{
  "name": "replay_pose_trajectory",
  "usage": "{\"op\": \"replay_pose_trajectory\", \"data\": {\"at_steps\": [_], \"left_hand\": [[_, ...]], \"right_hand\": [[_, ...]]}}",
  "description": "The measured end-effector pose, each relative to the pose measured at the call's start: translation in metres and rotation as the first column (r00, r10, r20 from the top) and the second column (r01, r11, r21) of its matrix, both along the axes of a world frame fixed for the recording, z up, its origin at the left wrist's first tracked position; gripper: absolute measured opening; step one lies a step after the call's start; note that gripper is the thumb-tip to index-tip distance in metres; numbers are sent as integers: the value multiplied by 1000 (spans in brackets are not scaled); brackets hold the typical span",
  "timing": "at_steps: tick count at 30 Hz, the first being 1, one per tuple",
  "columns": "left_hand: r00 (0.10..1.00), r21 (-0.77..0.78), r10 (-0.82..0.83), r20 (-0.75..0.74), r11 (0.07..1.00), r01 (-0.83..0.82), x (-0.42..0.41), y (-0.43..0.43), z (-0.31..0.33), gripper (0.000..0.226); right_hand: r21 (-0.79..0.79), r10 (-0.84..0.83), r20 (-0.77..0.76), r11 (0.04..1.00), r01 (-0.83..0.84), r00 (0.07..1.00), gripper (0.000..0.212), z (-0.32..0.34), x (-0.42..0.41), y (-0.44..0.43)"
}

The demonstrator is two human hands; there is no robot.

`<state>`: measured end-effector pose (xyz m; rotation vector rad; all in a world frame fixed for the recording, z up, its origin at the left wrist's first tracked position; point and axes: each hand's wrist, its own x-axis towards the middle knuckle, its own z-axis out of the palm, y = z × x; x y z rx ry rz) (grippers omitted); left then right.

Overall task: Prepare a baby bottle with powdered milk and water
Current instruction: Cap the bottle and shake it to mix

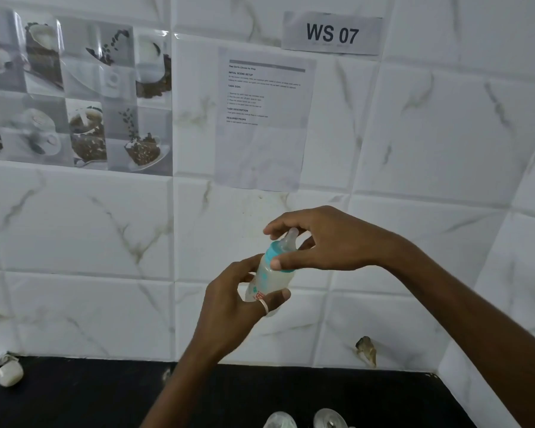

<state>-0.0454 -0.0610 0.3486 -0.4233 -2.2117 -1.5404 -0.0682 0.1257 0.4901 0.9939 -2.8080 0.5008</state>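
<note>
White tiled wall (414, 149) ahead, black counter (90, 403) below. My left hand (229, 307) wraps the baby bottle (272, 278), tilted in mid-air and cloudy with milky liquid. My right hand (325, 242) curls around the blue collar (274, 253), thumb pressed on it, fingers arched past the teat (291, 239).

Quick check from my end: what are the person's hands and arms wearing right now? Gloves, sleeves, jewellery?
No gloves and no sleeves in view: both forearms are bare up to the frame's edge. The left hand wears one thin, pale band ring on a finger. The right hand shows no ring, watch or bracelet.
</note>
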Motion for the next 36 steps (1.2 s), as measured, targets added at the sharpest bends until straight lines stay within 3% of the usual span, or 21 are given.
{"op": "replay_pose_trajectory", "data": {"at_steps": [5,10,15,21,28,30,33,36], "left_hand": [[928,130,-360,92,929,348,-2,-17,13,54],[875,196,-478,76,868,457,2,-16,22,45],[855,254,-513,77,839,481,-3,-12,25,47],[941,216,-333,69,925,311,-3,-3,21,45],[997,178,52,-62,983,-40,8,22,10,69],[987,153,146,-69,979,-134,9,24,7,66],[978,115,199,-68,975,-191,9,24,7,61],[986,130,153,-62,981,-144,10,19,13,87]], "right_hand": [[-224,232,210,957,-184,950,49,-3,4,7],[-459,411,280,851,-255,868,42,-15,3,8],[-639,486,282,738,-216,827,35,-30,-4,7],[-772,373,205,630,-84,905,32,-48,-3,-3],[-810,-22,155,570,139,988,29,-64,6,-34],[-802,-82,132,577,155,988,33,-65,9,-40],[-801,-108,124,576,164,986,27,-65,9,-42],[-789,-77,143,593,160,987,32,-65,7,-38]]}}
